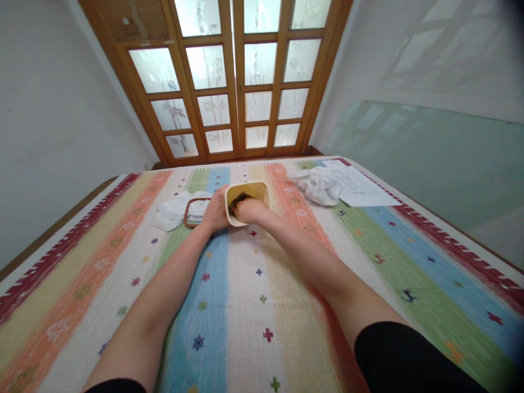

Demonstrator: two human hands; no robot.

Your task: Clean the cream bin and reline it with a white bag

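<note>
A cream-coloured, square-mouthed container (262, 189) is tilted so that its opening faces me. My left hand (216, 210) grips its left side. My right hand (250, 210) reaches into the opening, its fingers closed on a dark, crumpled cloth-like piece (241, 200) against the inner wall. Most of that piece and the right fingertips are hidden inside the container. Just left of my left hand lies a brown-rimmed rectangular case (186, 215) with whitish contents.
White crumpled cloth or plastic (172, 212) lies at the left. Another white crumpled bag (319, 185) sits at the right, beside printed paper sheets (366, 188). A striped tablecloth (245, 305) covers the table. Behind stand wood-framed glass doors (241, 87); a glass panel (429, 158) leans at the right wall.
</note>
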